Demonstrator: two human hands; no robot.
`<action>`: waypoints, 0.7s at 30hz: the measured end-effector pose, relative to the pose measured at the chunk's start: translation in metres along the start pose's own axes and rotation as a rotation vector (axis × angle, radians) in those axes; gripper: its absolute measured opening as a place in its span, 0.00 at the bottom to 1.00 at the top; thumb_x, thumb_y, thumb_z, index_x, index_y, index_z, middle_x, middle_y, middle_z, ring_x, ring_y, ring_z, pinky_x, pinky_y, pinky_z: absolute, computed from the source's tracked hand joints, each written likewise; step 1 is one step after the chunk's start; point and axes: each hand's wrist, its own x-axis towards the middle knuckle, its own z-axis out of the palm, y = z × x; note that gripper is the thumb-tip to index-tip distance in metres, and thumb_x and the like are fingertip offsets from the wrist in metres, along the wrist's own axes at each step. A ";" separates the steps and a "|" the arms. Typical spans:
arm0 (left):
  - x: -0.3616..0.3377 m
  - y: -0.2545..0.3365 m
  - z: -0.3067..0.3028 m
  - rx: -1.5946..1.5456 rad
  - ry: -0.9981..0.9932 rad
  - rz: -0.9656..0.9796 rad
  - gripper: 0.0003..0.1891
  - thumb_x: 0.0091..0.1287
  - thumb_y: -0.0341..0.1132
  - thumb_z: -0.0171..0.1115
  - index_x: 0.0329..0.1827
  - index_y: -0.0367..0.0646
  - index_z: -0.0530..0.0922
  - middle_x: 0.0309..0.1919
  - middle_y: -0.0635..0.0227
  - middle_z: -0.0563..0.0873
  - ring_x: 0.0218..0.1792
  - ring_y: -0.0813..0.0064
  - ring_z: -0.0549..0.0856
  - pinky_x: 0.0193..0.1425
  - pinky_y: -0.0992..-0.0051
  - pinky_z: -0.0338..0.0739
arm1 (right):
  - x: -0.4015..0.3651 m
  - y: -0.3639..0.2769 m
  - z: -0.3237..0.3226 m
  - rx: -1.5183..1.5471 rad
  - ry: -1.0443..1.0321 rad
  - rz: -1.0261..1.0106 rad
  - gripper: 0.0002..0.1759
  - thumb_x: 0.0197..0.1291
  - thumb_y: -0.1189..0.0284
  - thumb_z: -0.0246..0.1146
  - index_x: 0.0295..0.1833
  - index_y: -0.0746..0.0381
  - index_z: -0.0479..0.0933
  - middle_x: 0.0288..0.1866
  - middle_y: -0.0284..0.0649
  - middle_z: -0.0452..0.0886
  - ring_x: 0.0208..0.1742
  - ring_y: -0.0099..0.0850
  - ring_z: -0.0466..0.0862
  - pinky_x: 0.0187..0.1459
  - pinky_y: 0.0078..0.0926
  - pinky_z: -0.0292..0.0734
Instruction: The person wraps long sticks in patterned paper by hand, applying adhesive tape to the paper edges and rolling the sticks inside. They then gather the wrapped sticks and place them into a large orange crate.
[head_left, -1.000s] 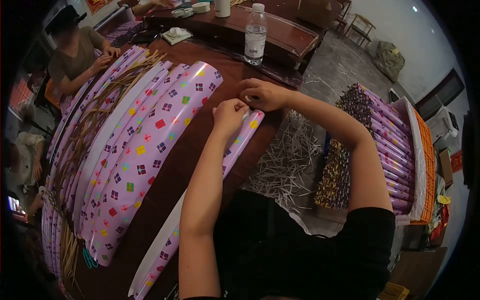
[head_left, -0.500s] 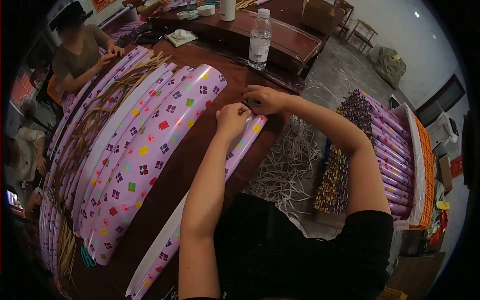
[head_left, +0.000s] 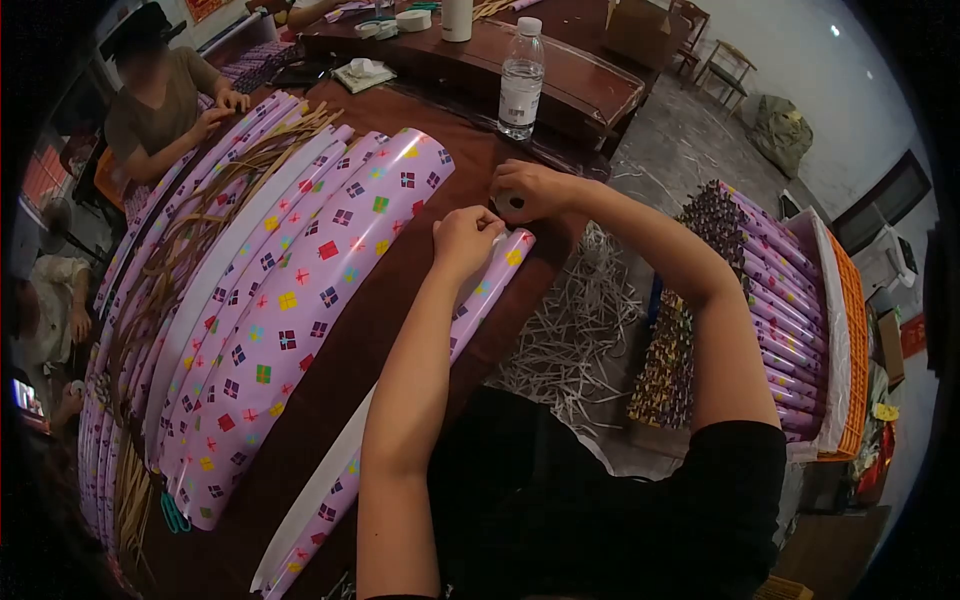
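A roll of lilac wrapping paper [head_left: 470, 317] printed with small gift boxes lies slantwise on the brown-covered table, its white inner side showing along one edge. At its far end my left hand [head_left: 464, 243] has its fingers closed on the paper's edge. My right hand [head_left: 535, 190] is closed round a small roll of tape [head_left: 514, 203], just beyond the end of the paper roll; the fingers hide most of the tape. To the left lies a wide stack of the same printed paper [head_left: 310, 290].
A water bottle [head_left: 521, 80] stands beyond my hands. Brown paper strips [head_left: 190, 230] lie over the stack at left, where another person [head_left: 160, 110] sits. Right, finished rolls [head_left: 785, 310] fill an orange crate [head_left: 848, 340]; shredded strips [head_left: 570, 340] cover the floor.
My right hand has lifted slightly up and away from the paper roll's end, and the tape roll's hole shows more. My left hand stays in place.
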 end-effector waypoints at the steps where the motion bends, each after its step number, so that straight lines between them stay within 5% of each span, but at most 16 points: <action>1: 0.000 0.001 -0.001 -0.001 0.001 0.000 0.09 0.62 0.38 0.69 0.39 0.42 0.87 0.32 0.63 0.90 0.35 0.69 0.89 0.44 0.70 0.80 | 0.002 0.000 -0.001 0.002 -0.025 0.029 0.22 0.45 0.65 0.72 0.46 0.63 0.80 0.46 0.44 0.79 0.53 0.43 0.78 0.55 0.37 0.76; 4: 0.000 0.000 0.000 0.007 -0.008 -0.017 0.09 0.62 0.38 0.69 0.39 0.42 0.87 0.32 0.63 0.90 0.35 0.69 0.89 0.44 0.70 0.80 | 0.007 0.000 -0.006 0.028 -0.071 0.041 0.22 0.45 0.65 0.72 0.45 0.64 0.80 0.46 0.45 0.79 0.52 0.43 0.79 0.55 0.37 0.76; 6: 0.001 -0.003 0.003 -0.050 -0.002 -0.009 0.08 0.62 0.40 0.68 0.34 0.46 0.86 0.30 0.68 0.89 0.35 0.68 0.87 0.51 0.63 0.67 | 0.010 0.001 -0.007 0.028 -0.098 0.054 0.21 0.45 0.64 0.73 0.44 0.64 0.80 0.46 0.45 0.79 0.52 0.43 0.79 0.55 0.37 0.76; 12: 0.000 -0.002 0.002 -0.056 -0.005 -0.006 0.08 0.62 0.40 0.68 0.35 0.46 0.87 0.30 0.68 0.89 0.35 0.68 0.87 0.51 0.63 0.67 | 0.014 -0.003 -0.012 0.101 -0.156 0.181 0.28 0.43 0.64 0.74 0.48 0.66 0.75 0.47 0.48 0.79 0.53 0.46 0.79 0.54 0.38 0.76; 15: 0.000 0.002 -0.001 0.013 -0.009 0.005 0.10 0.62 0.38 0.70 0.40 0.42 0.87 0.34 0.61 0.90 0.35 0.67 0.89 0.43 0.70 0.80 | 0.016 -0.008 -0.015 0.171 -0.158 0.295 0.32 0.41 0.64 0.75 0.51 0.67 0.71 0.46 0.50 0.79 0.52 0.49 0.79 0.54 0.39 0.76; 21: 0.000 0.001 0.000 0.033 0.020 0.030 0.10 0.61 0.38 0.70 0.39 0.42 0.87 0.34 0.61 0.90 0.35 0.65 0.89 0.43 0.69 0.80 | -0.002 -0.021 -0.003 -0.173 0.091 0.184 0.27 0.44 0.65 0.74 0.47 0.64 0.70 0.41 0.48 0.81 0.48 0.48 0.80 0.48 0.42 0.75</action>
